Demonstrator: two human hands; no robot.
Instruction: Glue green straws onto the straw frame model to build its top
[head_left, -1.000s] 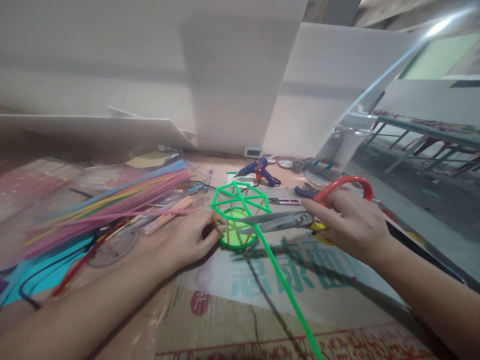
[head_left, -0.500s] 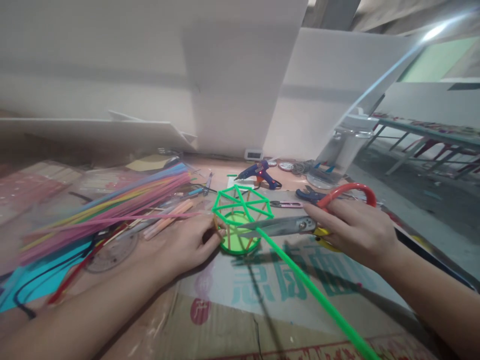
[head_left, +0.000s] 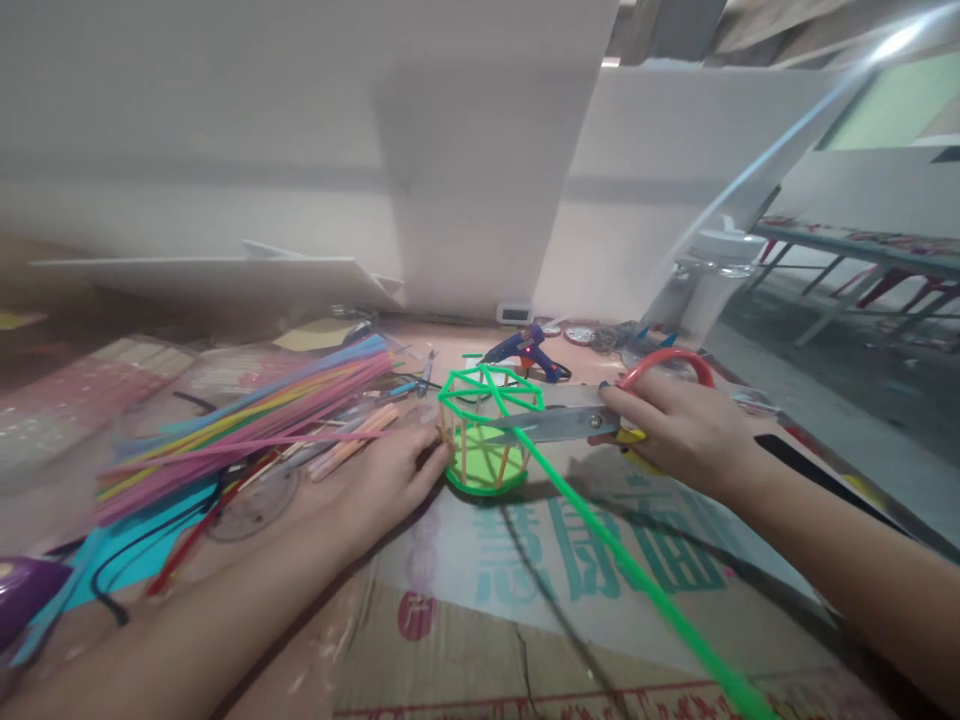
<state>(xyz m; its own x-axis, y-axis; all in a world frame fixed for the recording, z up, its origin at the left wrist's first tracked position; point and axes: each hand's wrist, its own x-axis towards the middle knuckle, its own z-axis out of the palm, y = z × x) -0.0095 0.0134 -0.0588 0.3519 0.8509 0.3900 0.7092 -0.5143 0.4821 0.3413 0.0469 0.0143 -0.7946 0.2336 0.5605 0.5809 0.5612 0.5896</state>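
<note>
A small cage-like frame stands on the cardboard, with a green disc base, thin tan posts and a green spoked top. My left hand pinches its left side near a post. My right hand is closed round the red and yellow handles of a pair of scissors. The blades reach left to the frame's near top rim, where a long green pipe cleaner passes between or against them; I cannot tell which. From there the pipe cleaner runs down to the lower right, out of view.
A blue glue gun lies behind the frame. Bundled coloured pipe cleaners spread at left, over a turquoise sheet. A clear lidded container stands at back right. Printed cardboard covers the front, and white panels rise behind.
The view has shifted slightly. The frame's top now appears flatter, seen more from the side. The scissors have dropped and stay at the rim; both hands keep their hold.
</note>
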